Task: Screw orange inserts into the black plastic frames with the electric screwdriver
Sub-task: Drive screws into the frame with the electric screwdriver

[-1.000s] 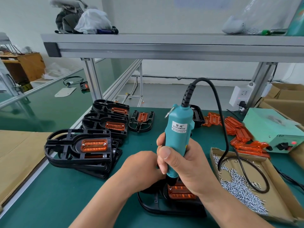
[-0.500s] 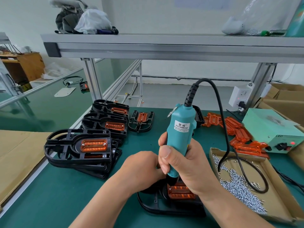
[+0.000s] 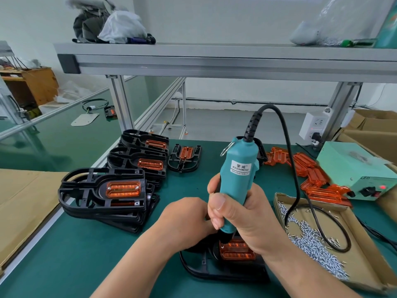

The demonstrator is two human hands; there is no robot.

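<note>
Two hands are shown. The electric screwdriver (image 3: 238, 175) is gripped by the right hand (image 3: 242, 214), with its tip set at the orange insert (image 3: 236, 251) in the black frame (image 3: 199, 269). The left hand (image 3: 184, 220) has its fingers hidden, so its grip cannot be told.

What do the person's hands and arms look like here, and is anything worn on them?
Both are bare. The left hand and right hand have no gloves, and no ring shows. The left forearm and right forearm have no sleeve, watch or wristband as far as the picture's edge. The nails that show are short and unpainted.
</note>
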